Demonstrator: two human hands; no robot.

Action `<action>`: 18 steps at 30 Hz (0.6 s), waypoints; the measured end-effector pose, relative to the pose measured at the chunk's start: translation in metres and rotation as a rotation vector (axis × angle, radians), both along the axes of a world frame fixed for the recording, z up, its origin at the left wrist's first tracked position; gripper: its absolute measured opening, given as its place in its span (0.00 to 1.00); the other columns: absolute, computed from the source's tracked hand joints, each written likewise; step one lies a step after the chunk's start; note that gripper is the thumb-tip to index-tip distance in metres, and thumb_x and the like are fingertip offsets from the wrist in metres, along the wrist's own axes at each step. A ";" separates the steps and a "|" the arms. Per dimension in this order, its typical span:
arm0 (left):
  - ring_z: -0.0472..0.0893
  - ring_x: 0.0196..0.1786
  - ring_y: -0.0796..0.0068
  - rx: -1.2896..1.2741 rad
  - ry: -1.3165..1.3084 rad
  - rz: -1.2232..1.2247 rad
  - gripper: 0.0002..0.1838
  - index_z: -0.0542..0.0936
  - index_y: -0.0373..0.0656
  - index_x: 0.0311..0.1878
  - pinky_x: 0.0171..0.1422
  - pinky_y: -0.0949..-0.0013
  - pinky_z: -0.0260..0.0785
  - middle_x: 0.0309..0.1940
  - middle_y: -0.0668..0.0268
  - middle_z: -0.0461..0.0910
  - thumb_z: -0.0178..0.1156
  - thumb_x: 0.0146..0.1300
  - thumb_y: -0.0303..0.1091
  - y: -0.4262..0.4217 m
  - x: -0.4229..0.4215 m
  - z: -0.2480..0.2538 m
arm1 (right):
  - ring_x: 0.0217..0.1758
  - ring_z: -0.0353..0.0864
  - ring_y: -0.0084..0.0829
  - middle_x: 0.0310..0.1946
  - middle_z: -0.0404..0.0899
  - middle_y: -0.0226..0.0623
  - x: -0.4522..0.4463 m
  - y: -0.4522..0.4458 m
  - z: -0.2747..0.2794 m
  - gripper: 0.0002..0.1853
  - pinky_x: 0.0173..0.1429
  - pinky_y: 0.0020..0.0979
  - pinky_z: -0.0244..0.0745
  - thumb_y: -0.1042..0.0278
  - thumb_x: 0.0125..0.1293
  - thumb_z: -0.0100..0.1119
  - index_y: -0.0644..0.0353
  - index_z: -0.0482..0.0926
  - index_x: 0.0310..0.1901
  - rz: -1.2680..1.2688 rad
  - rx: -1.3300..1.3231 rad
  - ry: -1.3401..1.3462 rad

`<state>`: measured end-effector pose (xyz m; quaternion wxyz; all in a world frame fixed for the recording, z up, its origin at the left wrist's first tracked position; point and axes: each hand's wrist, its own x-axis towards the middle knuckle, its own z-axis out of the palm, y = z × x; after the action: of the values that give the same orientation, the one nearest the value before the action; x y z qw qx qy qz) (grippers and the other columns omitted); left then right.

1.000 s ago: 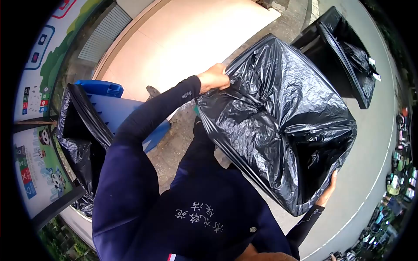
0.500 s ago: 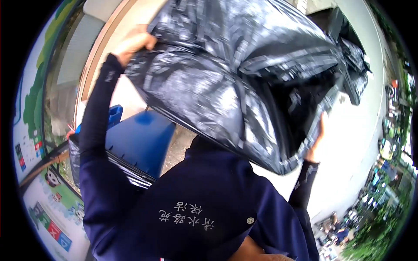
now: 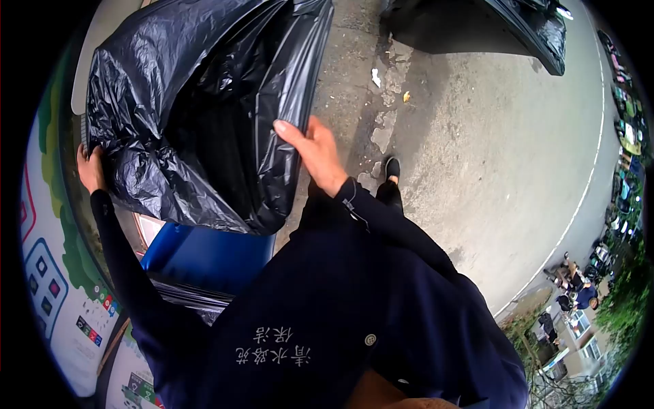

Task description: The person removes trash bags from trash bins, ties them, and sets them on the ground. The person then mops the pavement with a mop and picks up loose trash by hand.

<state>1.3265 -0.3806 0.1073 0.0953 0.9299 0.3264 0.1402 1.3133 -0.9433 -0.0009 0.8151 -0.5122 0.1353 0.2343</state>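
A large bin lined with a black plastic bag (image 3: 146,75) fills the upper left, its dark opening facing up toward me. My left hand (image 3: 90,167) grips the bag-covered rim at the left corner, with its fingers partly hidden behind the plastic. On the opposite side, my right hand (image 3: 310,153) is closed over the lined rim, thumb on top of the plastic. Below the held bin is a blue bin lid (image 3: 208,255), beside folds of another black liner (image 3: 187,296).
Another black-lined bin (image 3: 470,27) stands at the top right. White litter (image 3: 376,78) and a yellow leaf (image 3: 407,97) lie on the pavement (image 3: 490,163). A printed board (image 3: 68,286) runs along the left. People and parked two-wheelers are at far right.
The lined bin has moved left between my hands and turned, its opening now more toward the middle. The view has shifted, showing more pavement and my shoe on the right.
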 end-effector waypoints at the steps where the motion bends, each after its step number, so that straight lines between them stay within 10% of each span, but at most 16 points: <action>1: 0.75 0.63 0.68 0.042 -0.101 -0.037 0.35 0.68 0.39 0.69 0.67 0.69 0.64 0.65 0.55 0.73 0.63 0.59 0.40 -0.038 0.002 0.001 | 0.38 0.81 0.24 0.35 0.84 0.38 0.008 -0.015 -0.008 0.30 0.45 0.30 0.76 0.45 0.60 0.69 0.69 0.76 0.45 0.027 -0.049 -0.050; 3: 0.74 0.65 0.67 -0.209 -0.265 -0.050 0.32 0.68 0.40 0.69 0.68 0.68 0.64 0.66 0.55 0.73 0.62 0.61 0.32 -0.127 -0.016 0.017 | 0.33 0.82 0.37 0.31 0.82 0.48 0.002 -0.026 -0.018 0.36 0.39 0.38 0.75 0.35 0.57 0.67 0.69 0.74 0.41 0.132 -0.203 -0.083; 9: 0.72 0.67 0.66 -0.229 -0.472 -0.160 0.26 0.72 0.38 0.67 0.68 0.67 0.65 0.64 0.56 0.74 0.54 0.63 0.22 -0.413 -0.033 0.034 | 0.32 0.79 0.32 0.29 0.80 0.38 0.032 -0.159 -0.066 0.32 0.35 0.29 0.73 0.40 0.60 0.67 0.68 0.71 0.42 0.547 0.021 -0.299; 10: 0.74 0.65 0.67 -0.216 -0.519 -0.131 0.25 0.73 0.36 0.65 0.67 0.67 0.66 0.62 0.56 0.76 0.54 0.62 0.20 -0.469 -0.029 0.030 | 0.44 0.81 0.26 0.42 0.82 0.39 0.058 -0.203 -0.083 0.35 0.42 0.28 0.78 0.48 0.64 0.66 0.69 0.68 0.61 0.812 0.194 -0.166; 18: 0.78 0.60 0.68 -0.559 -0.483 -0.345 0.22 0.78 0.36 0.58 0.67 0.68 0.67 0.56 0.59 0.80 0.54 0.58 0.17 -0.706 0.100 0.032 | 0.21 0.79 0.26 0.29 0.82 0.35 0.243 -0.777 -0.215 0.07 0.25 0.25 0.75 0.64 0.67 0.55 0.58 0.78 0.38 -0.493 -0.537 0.030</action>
<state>1.4261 -1.0864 0.1389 0.4404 0.8497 0.1591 0.2424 1.5565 -1.7201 -0.2160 0.6815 -0.6564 0.3235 -0.0056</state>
